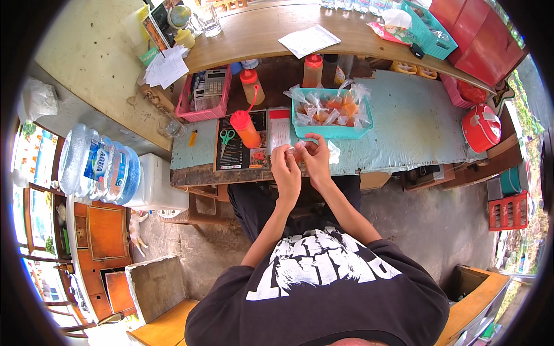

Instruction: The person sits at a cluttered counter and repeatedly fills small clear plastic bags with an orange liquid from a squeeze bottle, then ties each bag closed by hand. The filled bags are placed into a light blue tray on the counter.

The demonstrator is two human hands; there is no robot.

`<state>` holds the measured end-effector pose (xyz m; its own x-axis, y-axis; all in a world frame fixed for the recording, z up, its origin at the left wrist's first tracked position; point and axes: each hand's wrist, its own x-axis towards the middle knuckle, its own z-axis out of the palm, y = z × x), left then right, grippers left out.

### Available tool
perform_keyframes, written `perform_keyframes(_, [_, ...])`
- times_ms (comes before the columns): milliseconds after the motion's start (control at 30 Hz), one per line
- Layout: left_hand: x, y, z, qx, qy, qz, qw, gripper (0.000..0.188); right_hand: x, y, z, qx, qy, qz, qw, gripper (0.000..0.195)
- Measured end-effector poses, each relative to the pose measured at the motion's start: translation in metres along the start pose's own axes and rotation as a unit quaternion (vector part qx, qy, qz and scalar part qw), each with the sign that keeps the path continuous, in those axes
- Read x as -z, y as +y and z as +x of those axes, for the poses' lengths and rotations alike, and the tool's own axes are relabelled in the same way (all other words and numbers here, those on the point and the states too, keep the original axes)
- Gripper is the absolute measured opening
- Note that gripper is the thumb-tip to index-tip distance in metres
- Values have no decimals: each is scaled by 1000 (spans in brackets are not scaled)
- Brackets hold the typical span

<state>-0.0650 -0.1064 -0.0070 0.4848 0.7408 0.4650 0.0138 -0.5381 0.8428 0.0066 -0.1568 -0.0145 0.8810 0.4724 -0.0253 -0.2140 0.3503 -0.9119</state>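
My left hand [286,169] and my right hand [315,159] meet at the table's front edge, with the fingers of both on a small clear plastic bag [298,151] that has something orange-red in it. Just beyond them stands a turquoise plastic basket [333,132] full of knotted clear bags with orange contents. A crumpled white piece of plastic or paper [333,152] lies right of my right hand. To the left, a squeeze bottle of orange sauce [246,129] with a red cap and green-handled scissors [226,137] rest on a black printed menu [233,160]. A white-and-red printed pad [279,129] lies beside it.
A pink basket [202,116] holds calculators. More squeeze bottles [252,88] stand behind, below a raised wooden shelf [259,34] bearing papers. At left are a yellow lighter [193,138], a glass [173,129] and a large water bottle [99,164]; a red rice-cooker-like container [481,128] is at right.
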Motion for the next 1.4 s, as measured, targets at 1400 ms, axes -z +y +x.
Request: perform_keyframes(1400, [-6,-39,-20,139,-4,-106,985,16,23,44,14,98,-189,-190,959,17])
